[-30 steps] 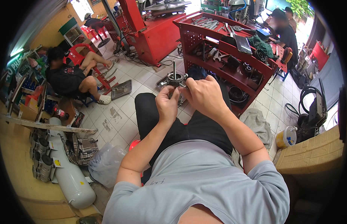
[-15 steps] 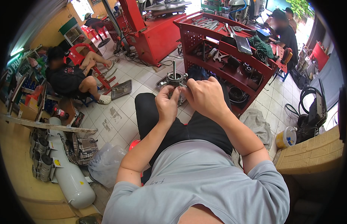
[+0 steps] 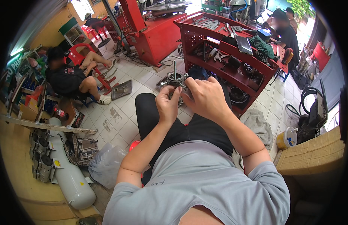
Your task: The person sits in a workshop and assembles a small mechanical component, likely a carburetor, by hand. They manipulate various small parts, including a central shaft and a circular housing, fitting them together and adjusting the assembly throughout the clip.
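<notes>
In front of my knees stands a round metal part point(image 3: 175, 78) with a dark ring on top and a thin metal rod point(image 3: 175, 67) rising upright from its middle. Small arms stick out at its sides. My left hand point(image 3: 167, 105) is closed against its near left side, thumb and fingers pinched. Bent over its right side is my right hand point(image 3: 206, 95), fingers curled and closed near one of the arms. What the right fingertips hold is hidden behind the hand. The lower part of the metal piece is mostly covered by both hands.
Ahead to the right is a red tool cart point(image 3: 222, 56) with wrenches on top. A metal tray point(image 3: 122, 90) lies on the tiles at the left, beside a seated person point(image 3: 69, 75). A grey tank point(image 3: 71, 168) lies near left; a yellow bucket point(image 3: 287, 138) stands right.
My right hand's fingers have shifted slightly, with the thumb lower beside the metal part. My left hand stays in almost the same place.
</notes>
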Demonstrator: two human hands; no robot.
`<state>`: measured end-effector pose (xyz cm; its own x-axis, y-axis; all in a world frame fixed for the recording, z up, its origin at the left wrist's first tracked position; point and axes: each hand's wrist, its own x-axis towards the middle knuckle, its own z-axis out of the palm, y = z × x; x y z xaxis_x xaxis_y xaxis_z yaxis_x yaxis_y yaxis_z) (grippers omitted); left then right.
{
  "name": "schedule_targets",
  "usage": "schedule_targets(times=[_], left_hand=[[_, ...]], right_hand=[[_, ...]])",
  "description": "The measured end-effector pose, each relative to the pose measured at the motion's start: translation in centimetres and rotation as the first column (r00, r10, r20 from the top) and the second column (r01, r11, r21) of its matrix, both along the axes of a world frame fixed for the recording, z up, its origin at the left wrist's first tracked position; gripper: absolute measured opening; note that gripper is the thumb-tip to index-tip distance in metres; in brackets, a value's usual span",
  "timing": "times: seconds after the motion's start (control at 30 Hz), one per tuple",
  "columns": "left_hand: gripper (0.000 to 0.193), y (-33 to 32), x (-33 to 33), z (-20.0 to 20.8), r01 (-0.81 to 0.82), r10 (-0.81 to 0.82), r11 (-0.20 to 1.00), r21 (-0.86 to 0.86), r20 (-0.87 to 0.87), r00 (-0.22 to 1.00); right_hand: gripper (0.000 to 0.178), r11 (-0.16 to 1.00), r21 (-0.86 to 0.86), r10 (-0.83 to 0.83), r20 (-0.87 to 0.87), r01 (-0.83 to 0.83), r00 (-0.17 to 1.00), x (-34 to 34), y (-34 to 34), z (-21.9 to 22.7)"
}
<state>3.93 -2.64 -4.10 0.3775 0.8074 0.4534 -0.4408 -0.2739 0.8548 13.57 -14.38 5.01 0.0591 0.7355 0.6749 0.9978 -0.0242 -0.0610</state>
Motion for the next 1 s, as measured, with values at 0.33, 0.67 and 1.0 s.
schedule_targets(times=[0.33, 0.67, 1.0], left_hand=[[0.010, 0.2, 0.0, -0.3, -0.018, 0.019, 0.998, 0.055, -0.015, 1.000], [0.010, 0.0, -0.1, 0.0, 0.007, -0.008, 0.999, 0.037, 0.014, 1.000], [0.011, -0.1, -0.1, 0.1, 0.002, -0.002, 1.000, 0.000, -0.017, 1.000]], right_hand=[[0.024, 1.000, 0.002, -0.002, -0.005, 0.002, 1.000, -0.2, -0.2, 0.5], [0.024, 0.999, 0.018, -0.037, -0.029, 0.037, 0.999, -0.3, -0.3, 0.3], [0.022, 0.999, 0.032, -0.041, 0.000, 0.041, 0.999, -0.3, -0.1, 0.0]])
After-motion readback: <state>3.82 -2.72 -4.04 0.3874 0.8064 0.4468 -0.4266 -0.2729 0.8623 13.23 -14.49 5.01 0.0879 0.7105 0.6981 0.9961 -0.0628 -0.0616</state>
